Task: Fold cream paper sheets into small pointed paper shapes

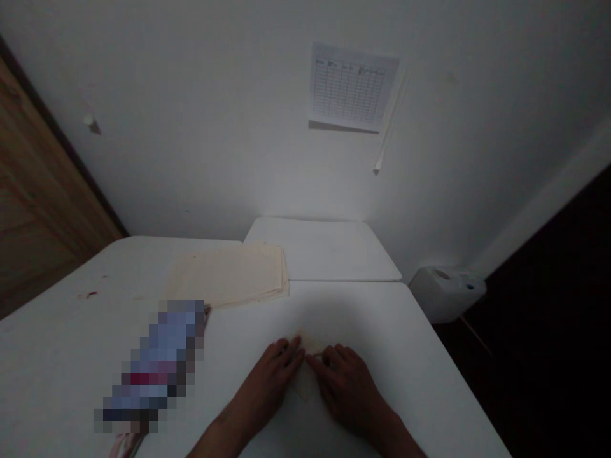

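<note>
A small piece of thin, pale cream paper (pixel 304 386) lies on the white table, looking folded, with a pointed lower corner. My left hand (pixel 275 370) presses its closed fingers on the paper's left side. From the right, my right hand (pixel 347 383) has curled fingers, with thumb and forefinger pinching the paper's edge. The two hands nearly meet over it, so much of the paper is hidden under the fingertips. Farther back and to the left lies a stack of larger cream sheets (pixel 229 275) of similar colour.
A blurred-out bluish object (pixel 160 356) rests on the table (pixel 410 407) left of my hands. A raised white panel (pixel 324 248) stands at the back. On the wall hangs a printed chart (pixel 351 89). A whitish container (pixel 443 296) stands beyond the right edge.
</note>
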Action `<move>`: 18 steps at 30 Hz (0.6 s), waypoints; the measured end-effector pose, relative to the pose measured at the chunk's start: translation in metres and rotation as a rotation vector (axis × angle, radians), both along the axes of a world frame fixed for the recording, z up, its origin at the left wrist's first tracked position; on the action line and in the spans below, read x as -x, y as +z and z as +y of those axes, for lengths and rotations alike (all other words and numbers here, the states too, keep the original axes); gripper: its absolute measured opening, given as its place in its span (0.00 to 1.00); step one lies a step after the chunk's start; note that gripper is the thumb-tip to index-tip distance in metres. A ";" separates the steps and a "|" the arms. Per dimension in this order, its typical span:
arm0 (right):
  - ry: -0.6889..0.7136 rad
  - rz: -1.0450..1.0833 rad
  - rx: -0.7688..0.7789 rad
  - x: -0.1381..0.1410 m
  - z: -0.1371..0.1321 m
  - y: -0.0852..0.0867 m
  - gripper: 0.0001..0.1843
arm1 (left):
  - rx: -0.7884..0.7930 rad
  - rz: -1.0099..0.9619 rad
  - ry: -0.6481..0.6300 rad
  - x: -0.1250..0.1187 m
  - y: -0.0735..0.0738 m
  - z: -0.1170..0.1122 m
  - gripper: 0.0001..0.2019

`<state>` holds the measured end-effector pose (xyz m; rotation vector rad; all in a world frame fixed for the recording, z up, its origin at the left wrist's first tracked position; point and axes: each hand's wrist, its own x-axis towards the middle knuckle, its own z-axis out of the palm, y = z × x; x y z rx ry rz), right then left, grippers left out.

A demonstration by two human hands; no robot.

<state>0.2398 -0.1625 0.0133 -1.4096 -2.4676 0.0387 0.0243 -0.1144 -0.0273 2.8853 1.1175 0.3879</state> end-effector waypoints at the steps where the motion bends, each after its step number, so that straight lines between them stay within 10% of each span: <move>1: 0.001 -0.007 0.010 0.000 0.000 0.000 0.23 | -0.003 0.006 -0.001 0.000 0.002 0.000 0.37; 18: -0.214 -0.051 -0.068 -0.009 -0.009 -0.016 0.20 | -0.026 0.042 -0.010 0.001 0.006 -0.003 0.36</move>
